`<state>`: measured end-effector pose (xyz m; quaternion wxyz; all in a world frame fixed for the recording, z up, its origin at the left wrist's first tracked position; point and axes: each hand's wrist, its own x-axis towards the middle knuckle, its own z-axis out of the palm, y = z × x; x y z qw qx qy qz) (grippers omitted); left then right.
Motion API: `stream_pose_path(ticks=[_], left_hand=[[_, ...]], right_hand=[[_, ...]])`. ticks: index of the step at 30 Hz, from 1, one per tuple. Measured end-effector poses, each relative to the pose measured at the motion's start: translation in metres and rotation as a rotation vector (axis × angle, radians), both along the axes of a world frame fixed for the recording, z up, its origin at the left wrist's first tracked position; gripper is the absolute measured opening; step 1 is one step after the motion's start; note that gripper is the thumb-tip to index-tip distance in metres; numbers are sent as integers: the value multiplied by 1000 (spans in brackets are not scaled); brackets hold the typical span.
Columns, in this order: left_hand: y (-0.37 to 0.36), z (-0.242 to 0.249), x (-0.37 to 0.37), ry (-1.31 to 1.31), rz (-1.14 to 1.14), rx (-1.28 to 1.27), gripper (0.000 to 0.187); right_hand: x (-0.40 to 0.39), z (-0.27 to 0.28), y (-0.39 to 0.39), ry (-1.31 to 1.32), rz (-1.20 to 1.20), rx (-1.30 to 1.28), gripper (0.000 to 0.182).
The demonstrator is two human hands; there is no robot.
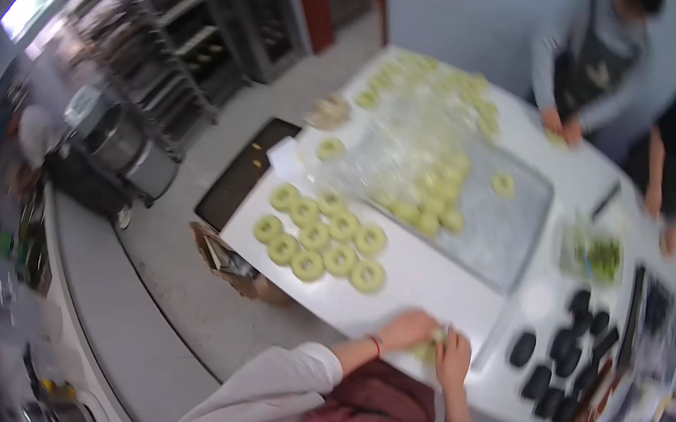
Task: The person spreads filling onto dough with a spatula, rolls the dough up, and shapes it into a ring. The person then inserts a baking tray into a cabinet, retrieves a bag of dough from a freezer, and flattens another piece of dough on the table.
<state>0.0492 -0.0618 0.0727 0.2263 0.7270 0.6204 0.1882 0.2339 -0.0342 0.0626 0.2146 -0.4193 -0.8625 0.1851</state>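
Pale green dough piece (429, 347) pinched between both hands at the near edge of the white table (423, 286), partly hidden by fingers; exact shape hard to tell through the blur. Left hand (408, 328) curled over it from the left, grip clenched on the dough; right hand (452, 358) pressed against it from the right, grip likewise closed on the same piece. Best handled with light, even pressure from both sides, to match the finished green dough rings (320, 239) laid in neat rows just beyond the left hand. Worth keeping low over the table and clear of those rows. Further out, a metal tray (503, 228) with more rings; to the right, dark oval pieces (558, 356). Across the table, two other people, hands (561, 130) busy on their own dough.
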Motion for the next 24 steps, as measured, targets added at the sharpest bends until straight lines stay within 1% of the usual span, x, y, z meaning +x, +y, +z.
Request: stream_pose_path(ticks=[1, 2, 3, 4, 5, 7, 8, 10, 11, 13, 14, 15, 17, 18, 19, 21, 22, 24], left_hand=[[-13, -15, 7, -10, -120, 28, 15], [-20, -27, 10, 71, -172, 172, 15], [-27, -25, 7, 122, -170, 258, 15], [-24, -18, 1, 166, -154, 272, 15], [-35, -15, 6, 188, -177, 257, 16], [-41, -21, 14, 169, -164, 374, 15], [-51, -25, 17, 168, -153, 356, 16], [-61, -27, 24, 162, -93, 327, 17], [-70, -30, 31, 150, -57, 303, 17], [-74, -36, 38, 136, 2, 309, 17], [-78, -34, 38, 24, -11, 288, 19], [-81, -34, 38, -88, -23, 265, 21], [-90, -38, 30, -103, -61, 256, 22], [-91, -40, 27, -123, -90, 248, 24], [-89, -42, 27, -118, -98, 246, 24], [-84, -39, 27, -16, -73, 217, 22], [-81, -37, 23, -10, -81, 216, 22], [-77, -39, 18, -63, -11, 284, 21]], right_hand=[[11, -11, -19, -36, 30, 12, 41], [16, -13, -23, -95, 69, 54, 39], [13, -8, -23, -101, 107, 128, 35], [9, -10, -14, -116, 144, 144, 34], [14, -14, -25, -146, 146, 131, 34], [23, -24, -26, -176, 174, 147, 36], [30, -32, -31, -178, 191, 159, 37], [52, -88, -20, -194, 149, -99, 75], [55, -83, -25, -189, 158, -91, 75], [71, -69, -36, -123, 265, 10, 67], [75, -81, -36, -44, 295, 120, 66], [80, -74, -40, -38, 287, 120, 66], [95, -53, -46, -135, 151, -123, 61], [106, -66, -46, -68, 192, -40, 58], [106, -70, -44, -61, 184, -41, 58], [94, -51, -45, 90, 168, -53, 48], [92, -62, -39, 96, 160, -53, 48], [84, -72, -31, -13, 220, 68, 37]])
